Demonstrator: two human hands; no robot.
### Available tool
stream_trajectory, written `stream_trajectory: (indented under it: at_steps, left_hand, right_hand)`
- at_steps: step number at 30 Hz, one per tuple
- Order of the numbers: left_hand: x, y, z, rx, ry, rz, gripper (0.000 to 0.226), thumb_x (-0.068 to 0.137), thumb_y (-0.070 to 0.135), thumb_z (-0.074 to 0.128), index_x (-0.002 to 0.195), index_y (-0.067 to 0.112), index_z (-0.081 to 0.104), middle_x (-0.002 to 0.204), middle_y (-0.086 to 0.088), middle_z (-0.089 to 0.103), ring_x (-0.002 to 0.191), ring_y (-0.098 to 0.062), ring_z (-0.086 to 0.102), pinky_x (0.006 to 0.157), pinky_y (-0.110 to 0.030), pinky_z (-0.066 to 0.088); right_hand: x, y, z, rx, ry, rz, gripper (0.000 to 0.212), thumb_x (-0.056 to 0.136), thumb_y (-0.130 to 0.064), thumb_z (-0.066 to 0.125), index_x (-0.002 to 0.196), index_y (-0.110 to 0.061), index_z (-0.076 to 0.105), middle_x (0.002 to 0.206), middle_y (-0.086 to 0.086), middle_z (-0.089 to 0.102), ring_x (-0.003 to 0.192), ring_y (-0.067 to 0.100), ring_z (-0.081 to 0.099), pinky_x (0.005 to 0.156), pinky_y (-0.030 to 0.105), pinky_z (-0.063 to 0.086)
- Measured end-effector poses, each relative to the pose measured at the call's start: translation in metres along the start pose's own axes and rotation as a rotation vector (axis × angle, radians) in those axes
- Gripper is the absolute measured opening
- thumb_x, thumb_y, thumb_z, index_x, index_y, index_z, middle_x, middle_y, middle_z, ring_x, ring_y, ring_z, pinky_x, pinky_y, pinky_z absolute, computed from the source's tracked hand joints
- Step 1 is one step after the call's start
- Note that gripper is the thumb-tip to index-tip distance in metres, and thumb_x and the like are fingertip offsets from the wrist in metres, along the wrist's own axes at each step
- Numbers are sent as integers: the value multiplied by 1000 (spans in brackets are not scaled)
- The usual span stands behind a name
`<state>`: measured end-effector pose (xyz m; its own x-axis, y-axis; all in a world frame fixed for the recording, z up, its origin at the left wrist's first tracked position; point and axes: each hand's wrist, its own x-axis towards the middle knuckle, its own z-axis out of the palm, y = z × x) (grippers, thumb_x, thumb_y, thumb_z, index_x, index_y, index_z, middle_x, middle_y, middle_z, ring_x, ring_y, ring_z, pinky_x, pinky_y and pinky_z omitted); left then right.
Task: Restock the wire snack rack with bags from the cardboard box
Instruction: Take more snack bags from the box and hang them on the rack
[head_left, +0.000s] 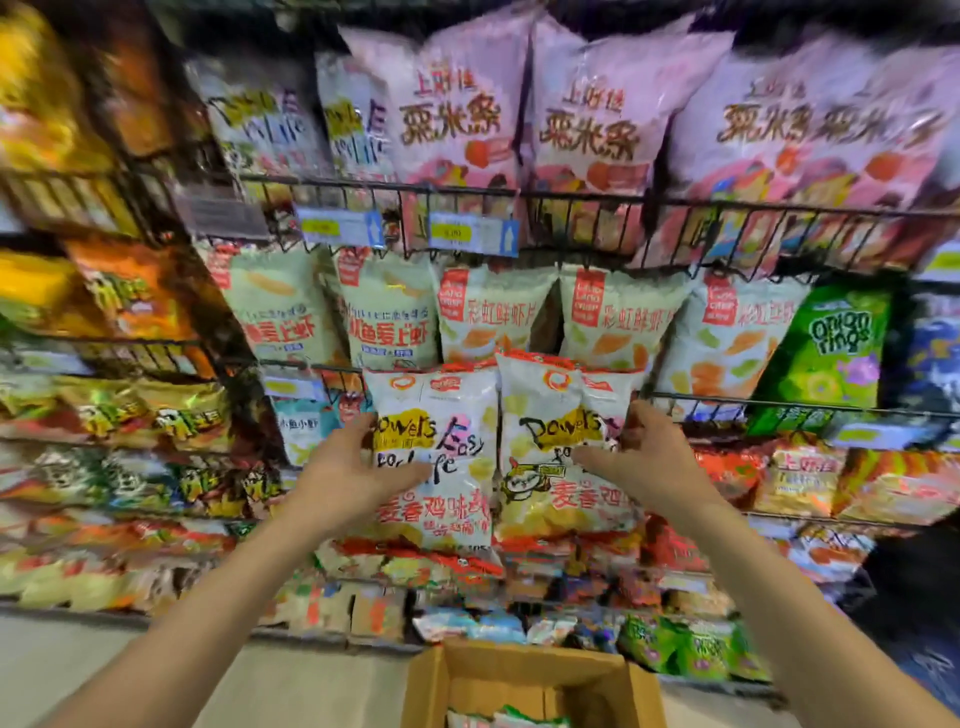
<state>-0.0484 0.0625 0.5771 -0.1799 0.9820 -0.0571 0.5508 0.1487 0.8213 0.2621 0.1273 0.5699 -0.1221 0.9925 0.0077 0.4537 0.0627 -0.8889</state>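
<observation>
Two white and yellow snack bags are held up side by side in front of the black wire snack rack (613, 200). My left hand (353, 470) grips the left bag (444, 415) by its left edge, thumb across its front. My right hand (641, 457) grips the right bag (550, 410) by its right edge. Both bags stand upright at the height of the third shelf. The open cardboard box (530, 675) sits on the floor below, with more bags showing inside it.
Pink bags fill the top shelf and pale green and white bags the shelf under it, with a green onion rings bag (831, 353) to the right. Lower shelves hold red, orange and green bags. Blue price tags (470, 234) hang on the wire fronts.
</observation>
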Motion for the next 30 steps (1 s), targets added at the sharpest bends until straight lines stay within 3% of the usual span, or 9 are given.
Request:
stream_trajectory:
  at_steps: [3,7,10,12,14,18,21,25,30]
  left_hand:
    - [-4,20,-42,16,76,53,70,68,57,83,125,24,61,105,10,73,89,-16,72,74,-38,55]
    - [4,52,-93,65,200,170,75,73,54,81,132,14,55,104,11,69,70,-9,64,61,-33,46]
    - [19,68,-134,46,265,278,46,79,34,82,116,16,63,69,21,66,50,1,56,48,-16,41]
    - [26,78,-162,20,279,344,36,79,32,83,109,25,63,64,15,68,43,-6,55,42,-19,42]
    - [38,83,-190,-3,306,416,36,78,34,84,106,27,63,78,9,75,50,-11,62,45,-28,48]
    - [67,84,-250,-64,404,554,48,71,37,88,110,25,64,99,4,76,84,-17,74,74,-46,61]
    - [88,82,-287,-74,504,643,56,70,39,88,116,28,58,103,11,71,86,2,68,81,-32,57]
    - [115,73,-315,-179,536,798,52,81,12,82,124,15,54,99,20,62,73,21,62,63,-6,48]
    - [161,45,-330,-290,530,892,54,79,13,84,121,15,51,113,14,61,98,15,61,84,-11,49]
  right_hand:
    - [7,-42,2,39,6,-66,86,80,-39,84,150,-17,38,131,-2,58,115,24,58,98,43,50]
    - [20,-102,7,80,49,-199,78,76,-43,85,141,-28,46,133,-2,57,110,23,60,94,46,53]
    - [31,-147,12,108,121,-313,74,76,-39,87,138,-25,49,122,-5,64,106,19,65,88,48,57]
    - [39,-179,18,129,177,-419,63,75,-31,87,130,-25,55,115,-5,70,102,17,69,86,49,59]
    - [46,-209,29,105,241,-491,53,75,-30,86,121,-29,58,106,-7,72,93,14,71,82,43,60]
    - [61,-268,54,84,368,-568,44,77,-24,85,113,-24,59,94,-10,70,82,7,68,74,33,58]
    - [75,-304,79,116,443,-649,45,74,-23,86,110,-18,61,98,-2,74,88,15,73,76,37,61]
    - [90,-335,114,178,553,-768,47,74,-10,86,111,-14,57,103,-9,70,93,1,67,83,21,55]
    - [113,-335,139,322,558,-739,50,73,7,83,113,-13,59,108,-3,72,97,4,68,86,26,57]
